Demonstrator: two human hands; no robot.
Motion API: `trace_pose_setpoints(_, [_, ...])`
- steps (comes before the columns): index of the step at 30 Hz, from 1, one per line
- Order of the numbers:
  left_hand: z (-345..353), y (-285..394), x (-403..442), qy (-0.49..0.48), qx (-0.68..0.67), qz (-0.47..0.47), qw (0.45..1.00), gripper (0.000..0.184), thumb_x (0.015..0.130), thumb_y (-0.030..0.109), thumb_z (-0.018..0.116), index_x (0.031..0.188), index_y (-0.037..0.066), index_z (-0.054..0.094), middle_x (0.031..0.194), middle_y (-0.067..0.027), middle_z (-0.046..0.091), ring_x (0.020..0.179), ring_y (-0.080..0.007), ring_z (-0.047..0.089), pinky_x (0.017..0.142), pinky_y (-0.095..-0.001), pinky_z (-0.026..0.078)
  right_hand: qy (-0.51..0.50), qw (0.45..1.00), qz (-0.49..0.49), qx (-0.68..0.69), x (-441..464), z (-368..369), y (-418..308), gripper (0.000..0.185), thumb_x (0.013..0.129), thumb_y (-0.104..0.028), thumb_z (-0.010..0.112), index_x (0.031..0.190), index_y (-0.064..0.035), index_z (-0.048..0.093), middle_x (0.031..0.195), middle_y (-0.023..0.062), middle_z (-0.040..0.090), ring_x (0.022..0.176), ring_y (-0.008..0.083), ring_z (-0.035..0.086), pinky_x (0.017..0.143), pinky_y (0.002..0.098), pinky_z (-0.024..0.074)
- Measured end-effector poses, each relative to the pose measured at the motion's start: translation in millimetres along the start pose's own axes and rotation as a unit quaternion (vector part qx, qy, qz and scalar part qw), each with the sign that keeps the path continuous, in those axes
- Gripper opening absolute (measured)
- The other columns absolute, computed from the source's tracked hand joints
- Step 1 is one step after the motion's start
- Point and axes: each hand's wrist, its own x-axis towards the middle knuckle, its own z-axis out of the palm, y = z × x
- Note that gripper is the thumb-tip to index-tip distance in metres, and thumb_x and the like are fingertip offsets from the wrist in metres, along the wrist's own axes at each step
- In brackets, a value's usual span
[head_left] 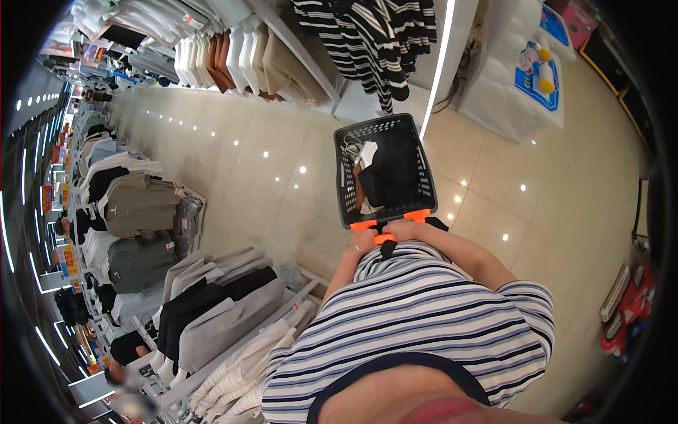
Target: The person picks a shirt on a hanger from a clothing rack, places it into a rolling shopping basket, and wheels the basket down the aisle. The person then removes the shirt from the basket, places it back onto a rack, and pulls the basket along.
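A dark grey plastic shopping basket [341,180] with perforated sides hangs in front of my body. Inside it lie folded black clothes [390,177], a white piece [365,153], a strip of brown cloth and what look like hangers. My left hand [364,241] is closed at the near side of the basket, by its orange handle [384,239]. Close beside it, my right hand [401,230] is also closed at the handle. The fingers of both hands are partly hidden. A black strap end hangs near the handle.
Racks of grey and black shirts [226,311] stand close on my left. Ahead hang white, beige and brown garments [240,63] and black-and-white striped clothes [371,42]. A white display block [505,106] with bottles stands ahead right. Shiny tiled floor [282,169] runs between them.
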Motion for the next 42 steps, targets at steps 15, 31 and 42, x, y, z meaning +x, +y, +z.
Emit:
trace_pose_setpoints(15, [-8,-5,2,0.026,-0.031,0.000,0.999,0.031,0.073,0.040,0.060,0.082,0.011,0.064,0.074,-0.0125,0.064,0.072,-0.0310,0.062,0.064,-0.0414,0.048,0.029,0.999,-0.001,-0.029,6,-10,-1,0.026,0.081,-0.023,0.052,0.100,-0.0067,0.060,0.099,0.0162,0.061,0.094,0.0322,0.058,0.080,0.0411,0.0455])
trace_pose_setpoints(31, [-26,0,0,0.009,-0.036,-0.010,0.999,0.035,0.070,0.042,0.063,0.083,0.010,0.064,0.077,-0.0135,0.064,0.073,-0.0308,0.061,0.064,-0.0403,0.048,0.013,0.999,-0.004,-0.047,15,-13,3,0.024,0.081,-0.023,0.053,0.099,-0.0089,0.059,0.099,0.0147,0.061,0.095,0.0322,0.058,0.079,0.0424,0.0459])
trace_pose_setpoints(42, [-31,-14,10,-0.009,-0.042,-0.011,0.999,0.036,0.068,0.045,0.065,0.083,0.013,0.064,0.082,-0.0099,0.065,0.078,-0.0274,0.062,0.068,-0.0390,0.048,0.065,0.997,-0.028,-0.023,18,-22,0,0.019,0.076,-0.016,0.056,0.093,-0.0077,0.058,0.096,0.0125,0.058,0.093,0.0321,0.056,0.078,0.0399,0.0451])
